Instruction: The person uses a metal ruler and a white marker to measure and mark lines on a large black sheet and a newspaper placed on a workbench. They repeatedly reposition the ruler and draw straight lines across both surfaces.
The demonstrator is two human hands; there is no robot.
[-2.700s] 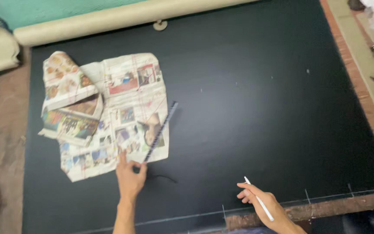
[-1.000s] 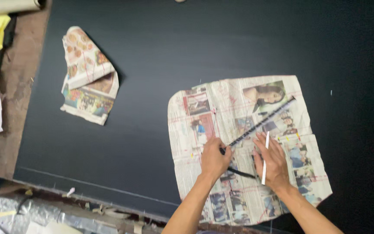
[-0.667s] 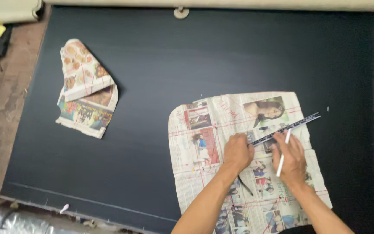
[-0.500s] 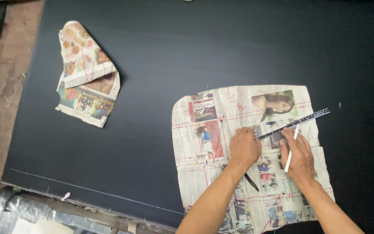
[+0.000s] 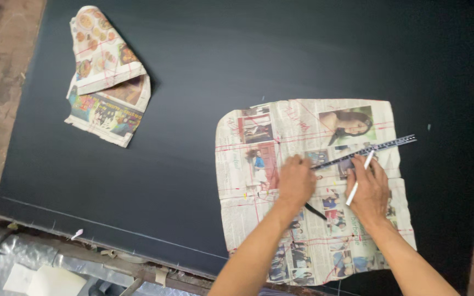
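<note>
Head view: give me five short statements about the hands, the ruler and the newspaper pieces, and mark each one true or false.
1. The right hand holds a white stick, chalk by the look of it. True.
2. The left hand rests on the bare black cloth. False: it presses on the flat newspaper sheet.
3. A dark ruler lies slanted across that sheet. True.
4. The folded newspaper piece lies under the ruler. False: it lies apart, at the upper left.
5. The flat sheet bears red lines. True.
</note>
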